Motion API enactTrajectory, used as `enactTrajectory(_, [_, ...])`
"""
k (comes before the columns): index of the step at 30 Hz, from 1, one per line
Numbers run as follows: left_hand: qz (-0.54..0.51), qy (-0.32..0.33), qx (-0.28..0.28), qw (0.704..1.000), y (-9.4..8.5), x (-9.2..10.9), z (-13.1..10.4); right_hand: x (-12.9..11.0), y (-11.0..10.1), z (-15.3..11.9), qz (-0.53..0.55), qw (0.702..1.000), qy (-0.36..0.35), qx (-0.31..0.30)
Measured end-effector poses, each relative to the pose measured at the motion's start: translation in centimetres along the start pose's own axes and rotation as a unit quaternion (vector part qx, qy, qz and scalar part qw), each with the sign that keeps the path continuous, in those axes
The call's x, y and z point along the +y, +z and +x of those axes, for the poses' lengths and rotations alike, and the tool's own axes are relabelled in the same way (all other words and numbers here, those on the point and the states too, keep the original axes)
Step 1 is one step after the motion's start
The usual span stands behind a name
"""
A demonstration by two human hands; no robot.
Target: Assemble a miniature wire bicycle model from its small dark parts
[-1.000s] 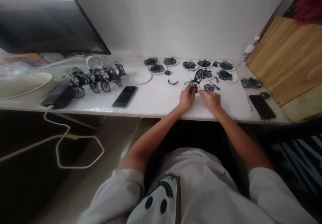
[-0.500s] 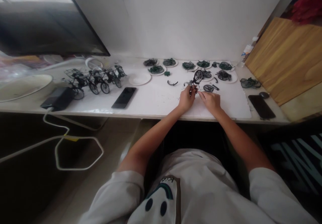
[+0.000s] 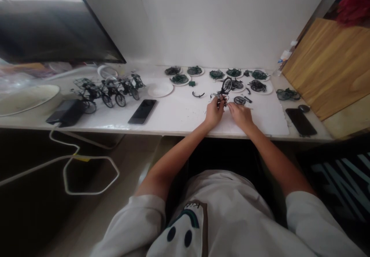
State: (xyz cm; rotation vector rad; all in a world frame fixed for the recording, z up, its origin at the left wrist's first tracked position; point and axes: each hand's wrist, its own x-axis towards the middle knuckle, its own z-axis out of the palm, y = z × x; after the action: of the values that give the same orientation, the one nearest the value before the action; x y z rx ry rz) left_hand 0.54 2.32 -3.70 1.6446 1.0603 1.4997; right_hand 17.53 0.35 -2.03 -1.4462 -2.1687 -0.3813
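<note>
My left hand (image 3: 214, 112) is closed around a small model bicycle frame, whose black spoked wheel (image 3: 227, 85) points up above the fingers. Close beside it, my right hand (image 3: 241, 114) is pinched at the lower right of the frame; what lies between its fingertips is too small to make out. A loose black wheel (image 3: 239, 100) lies on the white sheet just beyond my right hand. A curved black part (image 3: 198, 95) rests to the left of the held frame.
Plates of dark bicycle parts (image 3: 179, 79) line the back. Several assembled model bicycles (image 3: 115, 91) stand at the left, near a phone (image 3: 142, 111), a black adapter (image 3: 66, 112) and an empty white plate (image 3: 160, 89). Another phone (image 3: 300, 122) and a wooden board (image 3: 329, 68) are at the right.
The raised wheel has shifted very slightly left and down. My right hand has turned a little, and a thin tip now shows at its right side. My left hand keeps its hold.
</note>
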Motion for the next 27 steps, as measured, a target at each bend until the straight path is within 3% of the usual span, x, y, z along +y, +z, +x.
enactTrajectory(20, [0.057,0.018,-0.001,0.998,-0.3,-0.48,0.24,0.36,0.3,-0.2,-0.023,0.999,0.034,-0.016])
enactTrajectory(27, [0.017,0.01,-0.011,1.0,0.0,-0.22,0.11,0.22,0.38,-0.13,-0.008,0.998,0.059,0.003])
